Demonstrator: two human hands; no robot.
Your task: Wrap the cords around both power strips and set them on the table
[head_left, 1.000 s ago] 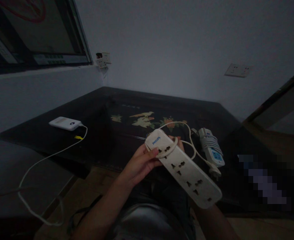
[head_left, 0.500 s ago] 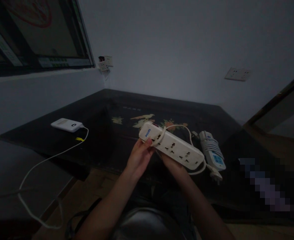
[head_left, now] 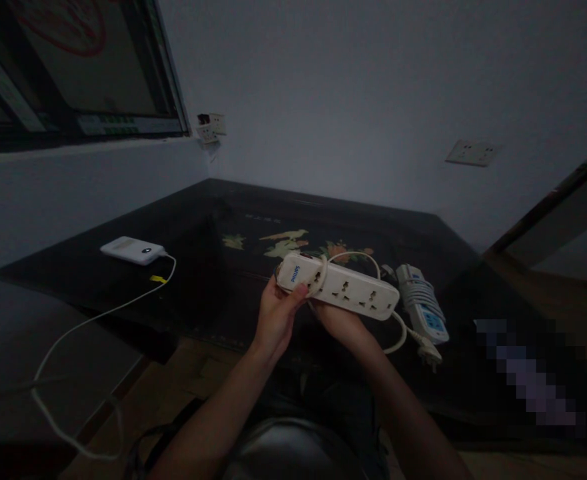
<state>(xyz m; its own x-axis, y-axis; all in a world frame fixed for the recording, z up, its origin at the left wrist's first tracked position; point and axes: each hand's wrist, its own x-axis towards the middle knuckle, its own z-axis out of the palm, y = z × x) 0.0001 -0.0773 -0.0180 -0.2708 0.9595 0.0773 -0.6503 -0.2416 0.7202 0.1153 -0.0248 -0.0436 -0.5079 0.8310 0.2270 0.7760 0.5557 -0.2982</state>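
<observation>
A white Philips power strip (head_left: pixel 356 288) is held up over the near part of the dark table, its sockets facing me. My left hand (head_left: pixel 279 308) grips its left end, thumb on the front face by the first socket. Beneath the strip lies my right hand (head_left: pixel 340 321), with its fingers hidden behind the strip. The strip's white cord (head_left: pixel 352 254) loops around its left part and behind it. Off the right end hangs the plug (head_left: pixel 429 351). A second power strip (head_left: pixel 423 303), wrapped in its grey cord, lies on the table just to the right.
On the table (head_left: pixel 183 220), a white power bank (head_left: pixel 132 250) sits at the left with a white cable (head_left: pixel 86 325) hanging over the edge. A blurred-out object (head_left: pixel 530 377) lies at the right. Wall sockets (head_left: pixel 472 153) are on the back wall.
The Philips power strip has turned, its right end rising so that it lies more level. Both hands stay on it, and the plug hangs slightly lower-left with little change.
</observation>
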